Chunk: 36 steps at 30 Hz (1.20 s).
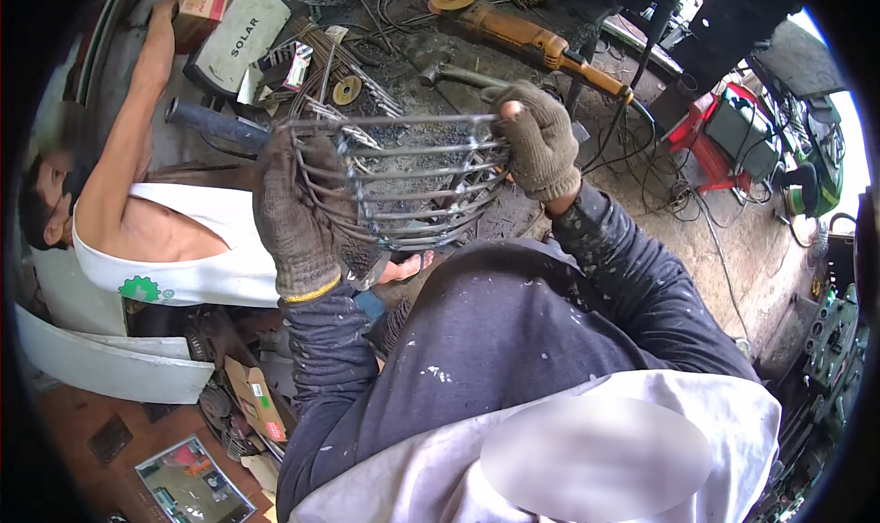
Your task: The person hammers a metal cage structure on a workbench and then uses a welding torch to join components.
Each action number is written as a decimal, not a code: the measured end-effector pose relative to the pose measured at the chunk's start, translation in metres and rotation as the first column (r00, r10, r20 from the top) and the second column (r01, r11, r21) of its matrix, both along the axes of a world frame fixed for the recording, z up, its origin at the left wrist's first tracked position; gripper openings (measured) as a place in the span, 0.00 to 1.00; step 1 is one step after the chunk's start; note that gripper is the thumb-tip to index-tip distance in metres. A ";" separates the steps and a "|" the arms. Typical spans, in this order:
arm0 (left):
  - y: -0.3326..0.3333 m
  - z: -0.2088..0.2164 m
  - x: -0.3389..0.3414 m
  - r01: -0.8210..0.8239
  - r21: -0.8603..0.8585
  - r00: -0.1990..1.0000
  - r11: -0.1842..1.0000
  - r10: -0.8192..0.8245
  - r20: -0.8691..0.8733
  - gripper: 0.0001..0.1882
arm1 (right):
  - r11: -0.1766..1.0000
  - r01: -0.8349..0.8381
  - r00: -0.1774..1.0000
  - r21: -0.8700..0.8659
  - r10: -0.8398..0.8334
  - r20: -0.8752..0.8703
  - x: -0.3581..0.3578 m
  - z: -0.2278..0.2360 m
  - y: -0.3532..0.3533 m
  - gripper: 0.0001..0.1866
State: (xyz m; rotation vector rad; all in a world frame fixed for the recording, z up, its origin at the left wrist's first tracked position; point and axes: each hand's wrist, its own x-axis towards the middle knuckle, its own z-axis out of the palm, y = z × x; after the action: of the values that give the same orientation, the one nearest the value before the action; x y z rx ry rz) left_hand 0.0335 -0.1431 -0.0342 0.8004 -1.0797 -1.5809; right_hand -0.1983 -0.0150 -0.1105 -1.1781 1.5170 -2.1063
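In front of me I hold up a curved metal frame (431, 170), made of several bent steel rods welded to cross rods, like a shallow basket. My left hand (291, 207), in a dark knitted glove, is closed round its left end. At the right end, my right hand (541, 143) grips the rods in a grey-brown knitted glove, a bare thumb tip showing on top. Just beyond that hand lies a hammer (458, 72), partly covered by the glove. A blue-grey tube (215, 126) reaches toward the left glove from behind.
An orange angle grinder (518, 39) lies on the floor at the back. On the left, another person in a white sleeveless top (202, 239) reaches toward a red-brown box (199, 14). Loose steel rods (335, 51), cables (632, 138) and a red plastic piece (715, 138) surround the work.
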 end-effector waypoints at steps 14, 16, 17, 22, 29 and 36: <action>0.044 0.017 -0.025 0.662 -0.671 0.534 0.334 0.418 0.735 0.21 | 0.993 -0.117 0.686 0.004 0.084 -0.723 0.015 0.047 -0.015 0.18; 0.037 0.009 -0.018 0.523 -0.765 0.628 0.376 0.437 0.644 0.19 | 0.990 -0.090 0.767 -0.111 -0.002 -0.642 0.004 0.047 -0.021 0.20; 0.032 0.003 -0.011 0.524 -0.764 0.625 0.377 0.440 0.645 0.19 | 0.974 -0.051 0.834 -0.219 -0.079 -0.546 -0.002 0.045 -0.024 0.23; 0.005 -0.003 0.017 0.261 -0.808 0.674 0.529 0.499 0.544 0.21 | 0.992 -0.064 0.995 0.112 0.055 0.079 -0.036 -0.021 -0.012 0.31; -0.007 -0.021 0.014 -0.006 -0.810 0.762 0.586 0.528 0.376 0.27 | 0.838 -0.546 0.732 0.019 0.465 0.498 0.019 -0.033 0.006 0.30; -0.030 -0.041 0.015 0.075 -0.692 0.848 0.718 0.320 0.423 0.16 | 0.874 -0.430 0.822 0.224 0.277 0.498 0.020 -0.010 0.009 0.27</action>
State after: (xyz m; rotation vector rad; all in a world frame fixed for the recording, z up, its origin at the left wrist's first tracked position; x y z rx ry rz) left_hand 0.0482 -0.1729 -0.0755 0.7584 -1.8210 -0.7088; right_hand -0.1781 -0.0061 -0.1202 -0.7125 1.2424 -1.6400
